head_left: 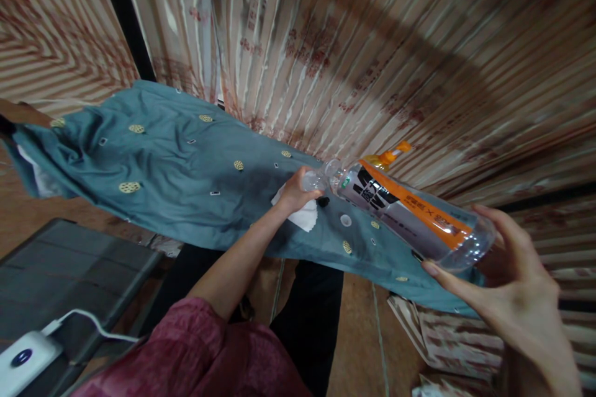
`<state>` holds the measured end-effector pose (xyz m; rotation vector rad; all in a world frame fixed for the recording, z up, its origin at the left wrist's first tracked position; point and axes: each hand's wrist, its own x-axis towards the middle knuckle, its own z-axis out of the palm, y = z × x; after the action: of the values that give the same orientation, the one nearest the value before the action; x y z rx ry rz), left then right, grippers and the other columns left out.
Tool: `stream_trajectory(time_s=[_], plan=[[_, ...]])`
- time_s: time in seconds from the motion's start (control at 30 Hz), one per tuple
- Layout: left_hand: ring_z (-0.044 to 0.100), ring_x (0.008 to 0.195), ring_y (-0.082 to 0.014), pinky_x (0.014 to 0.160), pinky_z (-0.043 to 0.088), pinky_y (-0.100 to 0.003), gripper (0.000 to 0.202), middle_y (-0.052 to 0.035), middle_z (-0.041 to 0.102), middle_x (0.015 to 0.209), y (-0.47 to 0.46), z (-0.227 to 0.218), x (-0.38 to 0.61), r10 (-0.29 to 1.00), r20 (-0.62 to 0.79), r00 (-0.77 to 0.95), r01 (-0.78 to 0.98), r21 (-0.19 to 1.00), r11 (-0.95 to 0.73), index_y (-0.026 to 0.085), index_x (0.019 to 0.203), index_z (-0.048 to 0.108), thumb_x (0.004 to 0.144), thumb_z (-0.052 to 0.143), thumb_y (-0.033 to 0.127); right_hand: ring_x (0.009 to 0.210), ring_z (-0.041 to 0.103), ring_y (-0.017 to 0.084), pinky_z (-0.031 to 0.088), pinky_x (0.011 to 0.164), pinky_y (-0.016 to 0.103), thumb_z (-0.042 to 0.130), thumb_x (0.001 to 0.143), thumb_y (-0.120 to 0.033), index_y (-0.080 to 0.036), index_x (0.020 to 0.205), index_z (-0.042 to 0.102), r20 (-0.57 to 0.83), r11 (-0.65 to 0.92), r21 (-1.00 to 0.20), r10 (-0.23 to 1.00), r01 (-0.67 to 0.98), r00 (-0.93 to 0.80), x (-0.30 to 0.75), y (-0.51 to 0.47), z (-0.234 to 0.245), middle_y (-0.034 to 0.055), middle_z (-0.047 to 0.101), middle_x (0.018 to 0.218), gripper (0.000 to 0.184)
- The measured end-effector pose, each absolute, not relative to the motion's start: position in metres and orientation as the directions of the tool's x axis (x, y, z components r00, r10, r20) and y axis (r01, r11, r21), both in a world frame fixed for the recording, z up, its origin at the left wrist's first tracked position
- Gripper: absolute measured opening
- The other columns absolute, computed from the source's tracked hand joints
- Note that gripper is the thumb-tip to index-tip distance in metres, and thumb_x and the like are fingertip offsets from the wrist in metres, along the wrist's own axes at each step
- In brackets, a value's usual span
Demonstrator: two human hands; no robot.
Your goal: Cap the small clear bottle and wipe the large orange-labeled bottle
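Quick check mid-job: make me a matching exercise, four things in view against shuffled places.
Things
1. Large clear plastic bottle with orange-and-grey label
2. White tissue-like sheet
3. White oblong device with a cable
4. Bright orange plastic pump nozzle

Places
A. Lower left corner of the picture
B. Just beyond the large bottle
C. Base end in the right hand
D. On yellow-patterned teal cloth, by the left hand

Pairs: 1-C, 2-D, 3-A, 4-B

On the label of the clear bottle, a large black "M" is read; further large black characters are only partly legible. On its orange band, an "×" is noted among small, unreadable characters. Red print on the striped sheeting cannot be deciphered.
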<state>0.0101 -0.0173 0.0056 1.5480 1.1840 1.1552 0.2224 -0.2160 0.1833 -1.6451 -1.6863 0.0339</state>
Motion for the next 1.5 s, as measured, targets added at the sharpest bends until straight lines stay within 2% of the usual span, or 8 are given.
stream_trajectory(time_s=[0.13,0.37,0.87,1.17,1.5], plan=[[0.067,0.099,-0.0220,0.087,0.052,-0.031,0.052,-0.0029,0.071,0.110,-0.0176,0.0056,0.0099,0.976,0.170,0.134,0.188,0.963,-0.193,0.021,0.109,0.057,0.064,0.080,0.030,0.111,0.067,0.029,0.053,0.100,0.049,0.089,0.054,-0.040,-0.029,0.140,0.053,0.510,0.185,-0.487,0.854,0.853,0.105,0.2233,-0.2150,0.1835,0.0095,0.062,0.130,0.094],[0.067,0.099,-0.0219,0.087,0.051,-0.031,0.052,-0.0019,0.071,0.109,-0.0171,0.0036,0.0104,0.977,0.173,0.128,0.192,0.962,-0.195,0.022,0.110,0.057,0.063,0.080,0.028,0.107,0.068,0.026,0.055,0.097,0.043,0.090,0.054,-0.039,-0.031,0.140,0.053,0.515,0.199,-0.496,0.851,0.845,0.102,0.2227,-0.2144,0.1852,0.0067,0.063,0.126,0.094],[0.066,0.099,-0.0219,0.085,0.050,-0.031,0.053,-0.0038,0.070,0.110,-0.0173,0.0055,0.0103,0.976,0.178,0.128,0.191,0.961,-0.201,0.020,0.110,0.057,0.063,0.081,0.025,0.113,0.064,0.034,0.047,0.104,0.062,0.088,0.055,-0.043,-0.035,0.141,0.051,0.468,0.146,-0.508,0.874,0.849,0.129,0.2229,-0.2166,0.1867,0.0070,0.060,0.132,0.093],[0.066,0.098,-0.0214,0.085,0.051,-0.030,0.052,-0.0027,0.070,0.108,-0.0178,0.0051,0.0098,0.975,0.178,0.132,0.181,0.963,-0.201,0.021,0.109,0.057,0.063,0.081,0.026,0.113,0.065,0.036,0.046,0.104,0.063,0.088,0.053,-0.047,-0.031,0.140,0.052,0.471,0.127,-0.483,0.872,0.867,0.134,0.2237,-0.2135,0.1917,0.0095,0.060,0.134,0.096],[0.066,0.099,-0.0215,0.086,0.050,-0.030,0.052,-0.0022,0.070,0.108,-0.0162,0.0011,0.0107,0.974,0.186,0.128,0.185,0.960,-0.208,0.022,0.109,0.057,0.064,0.080,0.027,0.113,0.066,0.036,0.047,0.104,0.062,0.090,0.050,-0.046,-0.030,0.141,0.050,0.438,0.114,-0.526,0.885,0.843,0.154,0.2249,-0.2118,0.1925,0.0106,0.061,0.135,0.101]])
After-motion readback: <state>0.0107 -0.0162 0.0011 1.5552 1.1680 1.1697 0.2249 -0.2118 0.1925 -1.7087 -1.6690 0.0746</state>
